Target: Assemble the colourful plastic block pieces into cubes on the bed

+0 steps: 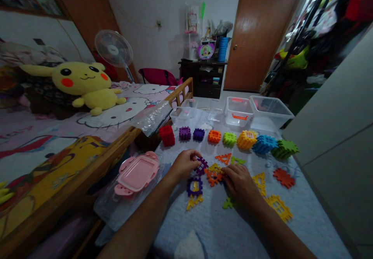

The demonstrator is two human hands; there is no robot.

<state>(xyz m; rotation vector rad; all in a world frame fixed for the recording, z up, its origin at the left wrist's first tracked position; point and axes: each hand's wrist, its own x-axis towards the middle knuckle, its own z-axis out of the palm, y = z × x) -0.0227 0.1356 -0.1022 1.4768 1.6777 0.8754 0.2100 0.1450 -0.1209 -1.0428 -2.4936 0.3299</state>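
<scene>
on blanket (pixel 230 239): block row (pixel 227 139) behind pieces (pixel 283 178) | left hand (pixel 184 165), right hand (pixel 239 183) among pieces | behind row: tubs (pixel 271 113) | left of blanket: lid (pixel 137 172) on bag (pixel 109 208), then bed (pixel 43 161) | on bed: plush (pixel 84 84) | beyond bed: fan (pixel 113 49)

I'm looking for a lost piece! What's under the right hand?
The right hand covers part of an orange plastic building piece and touches a yellow triangle piece. Whatever lies right beneath the palm is hidden, so I can't see it.
</scene>
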